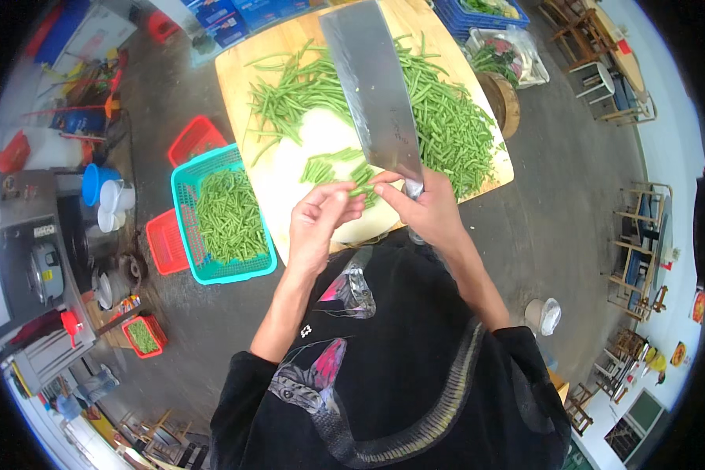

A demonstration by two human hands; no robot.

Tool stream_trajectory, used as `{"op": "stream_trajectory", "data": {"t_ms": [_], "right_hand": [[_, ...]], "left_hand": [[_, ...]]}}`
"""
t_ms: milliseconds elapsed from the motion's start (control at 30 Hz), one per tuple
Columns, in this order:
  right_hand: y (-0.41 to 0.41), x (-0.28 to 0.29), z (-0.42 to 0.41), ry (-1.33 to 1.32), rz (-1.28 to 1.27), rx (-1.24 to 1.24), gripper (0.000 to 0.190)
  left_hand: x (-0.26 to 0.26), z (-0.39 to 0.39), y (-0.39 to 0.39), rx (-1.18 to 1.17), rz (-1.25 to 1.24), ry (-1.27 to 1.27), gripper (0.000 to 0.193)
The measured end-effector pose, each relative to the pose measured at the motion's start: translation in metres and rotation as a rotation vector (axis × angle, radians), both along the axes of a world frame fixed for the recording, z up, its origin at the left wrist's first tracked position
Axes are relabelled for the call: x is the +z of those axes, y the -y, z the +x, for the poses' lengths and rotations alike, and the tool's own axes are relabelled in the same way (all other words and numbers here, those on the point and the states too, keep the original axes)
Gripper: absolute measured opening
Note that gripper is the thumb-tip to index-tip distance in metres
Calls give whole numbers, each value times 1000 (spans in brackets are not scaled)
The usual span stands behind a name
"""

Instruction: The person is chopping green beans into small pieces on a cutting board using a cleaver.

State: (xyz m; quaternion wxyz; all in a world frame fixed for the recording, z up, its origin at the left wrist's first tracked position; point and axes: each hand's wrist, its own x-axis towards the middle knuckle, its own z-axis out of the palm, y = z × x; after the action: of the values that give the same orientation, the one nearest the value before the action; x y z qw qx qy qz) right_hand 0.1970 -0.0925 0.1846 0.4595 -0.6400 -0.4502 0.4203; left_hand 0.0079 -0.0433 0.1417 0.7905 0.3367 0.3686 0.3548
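Observation:
My right hand (427,207) grips the handle of a large cleaver (376,88), whose broad blade points away from me above the green beans. Its thumb and forefinger also pinch one end of a short green bean piece (361,190). The fingers of my left hand (324,218) hold the other end. Below lies a pale round cutting board (358,230) with small rows of cut beans (317,170). Long whole beans (294,88) are heaped at the far left of the wooden table (235,76), and cut pieces (461,147) are piled at the right.
Left of the table, a turquoise basket (179,235) holds cut beans, with red baskets (167,241) beside it. A round wooden block (508,106) and a white tray of vegetables (534,67) stand beyond the right edge. A lidded bucket (543,314) is on the floor at right.

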Motion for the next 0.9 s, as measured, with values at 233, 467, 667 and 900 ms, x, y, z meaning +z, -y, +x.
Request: {"op": "stream_trajectory", "data": {"t_ms": [233, 467, 667, 900], "right_hand": [[-9, 1, 25, 192, 141, 160, 24], [-6, 9, 38, 516, 351, 65, 36], [26, 24, 59, 934, 448, 210, 57], [41, 23, 61, 1167, 463, 305, 59]], "left_hand": [[18, -1, -13, -248, -220, -16, 27], [17, 21, -8, -89, -443, 144, 26], [15, 36, 4, 216, -520, 304, 36], [39, 47, 5, 225, -651, 470, 32]]}}
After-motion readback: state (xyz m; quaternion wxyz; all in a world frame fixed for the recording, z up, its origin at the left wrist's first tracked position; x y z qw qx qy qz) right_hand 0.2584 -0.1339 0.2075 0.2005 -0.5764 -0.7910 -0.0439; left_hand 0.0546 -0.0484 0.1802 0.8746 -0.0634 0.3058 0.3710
